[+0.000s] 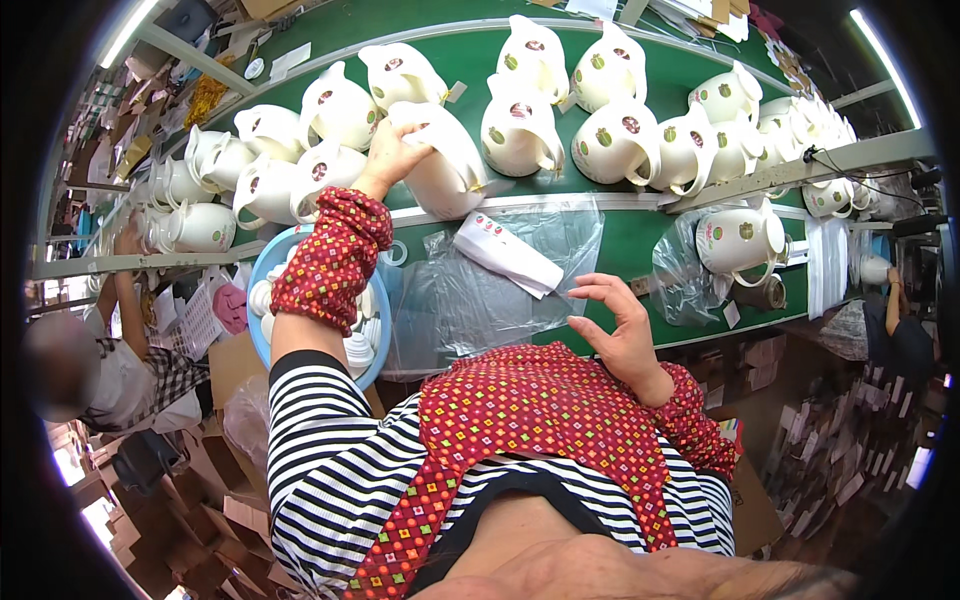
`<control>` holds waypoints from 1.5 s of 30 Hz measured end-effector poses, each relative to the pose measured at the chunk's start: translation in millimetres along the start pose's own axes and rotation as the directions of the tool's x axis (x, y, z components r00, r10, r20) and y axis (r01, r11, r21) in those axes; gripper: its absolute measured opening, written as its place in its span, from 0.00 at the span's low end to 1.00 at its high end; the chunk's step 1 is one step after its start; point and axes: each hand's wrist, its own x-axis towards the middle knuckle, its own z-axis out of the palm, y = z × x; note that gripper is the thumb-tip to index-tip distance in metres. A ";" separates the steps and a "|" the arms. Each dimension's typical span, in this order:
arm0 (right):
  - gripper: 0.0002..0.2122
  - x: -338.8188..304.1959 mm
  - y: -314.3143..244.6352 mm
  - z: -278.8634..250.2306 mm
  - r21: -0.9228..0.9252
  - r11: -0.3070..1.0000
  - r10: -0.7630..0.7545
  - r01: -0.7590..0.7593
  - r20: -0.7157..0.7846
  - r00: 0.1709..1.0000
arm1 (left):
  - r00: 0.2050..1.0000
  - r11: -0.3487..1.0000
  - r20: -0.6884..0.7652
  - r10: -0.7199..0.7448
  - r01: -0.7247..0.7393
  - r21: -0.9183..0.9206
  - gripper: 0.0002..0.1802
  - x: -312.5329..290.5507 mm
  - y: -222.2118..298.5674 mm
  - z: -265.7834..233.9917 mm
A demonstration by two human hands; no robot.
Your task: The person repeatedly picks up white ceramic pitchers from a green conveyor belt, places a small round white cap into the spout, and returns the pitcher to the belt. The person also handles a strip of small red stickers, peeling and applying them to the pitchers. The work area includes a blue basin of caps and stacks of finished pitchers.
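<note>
My left hand (392,155) reaches out over the green conveyor belt (455,55) and grips a cream plastic kettle (445,160) by its top, tilted on its side. My right hand (622,325) hovers empty near my body, fingers spread, just above the edge of a clear plastic bag (470,295). On that bag lies a folded white leaflet (508,253). Many more cream kettles (520,130) with small fruit motifs stand on the belt around the held one.
A blue basin (262,275) of small white parts sits at my left. A bagged kettle (740,240) stands at the right beside a stack of white sheets (826,262). Another person (110,360) works at the far left. Cardboard boxes (200,520) lie below.
</note>
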 end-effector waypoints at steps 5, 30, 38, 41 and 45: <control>0.11 22.5 -42.2 9.8 0.196 0.977 -0.147 0.082 0.347 0.926 | 0.875 0.857 0.295 -0.384 0.456 -0.238 0.26 -15.2 60.2 -19.9; 0.15 14.5 -10.5 62.4 -0.038 0.999 0.016 -0.004 0.324 0.946 | 0.450 0.456 0.768 -0.455 0.859 -0.233 0.31 -129.0 89.6 26.1; 0.27 26.4 34.7 84.1 -0.224 0.974 -0.020 0.031 0.053 0.998 | 0.481 0.451 0.724 -0.495 0.854 -0.258 0.28 -130.2 87.2 14.9; 0.25 29.7 55.1 79.8 -0.058 0.996 0.069 -0.072 -0.050 0.996 | 0.697 0.636 0.562 -0.444 0.688 -0.350 0.23 -108.5 81.4 0.7; 0.22 37.6 101.2 70.2 -0.209 0.967 0.142 -0.148 -0.042 0.989 | 0.988 0.976 -0.077 0.135 -0.119 0.183 0.24 -62.5 65.6 -1.1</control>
